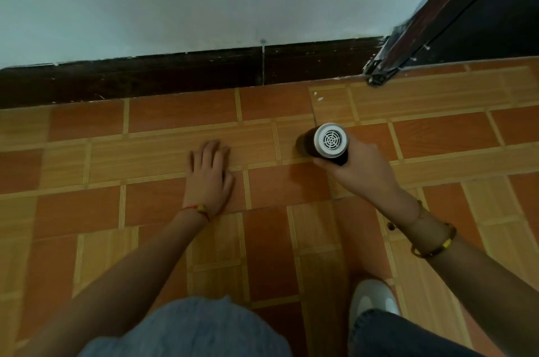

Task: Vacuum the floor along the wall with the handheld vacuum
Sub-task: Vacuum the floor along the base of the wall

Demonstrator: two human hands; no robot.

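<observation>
My right hand [357, 165] grips the black cylindrical handheld vacuum [326, 142], nozzle hidden; left hand [210, 174] flat on orange tiled floor [175, 240], dark baseboard [175, 76] up top.

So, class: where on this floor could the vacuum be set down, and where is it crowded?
Free: the tiled floor between the dark baseboard and the left hand, and the tiles right of the vacuum below the door frame. Crowded: near the right hand, the white shoe and the knees.
</observation>
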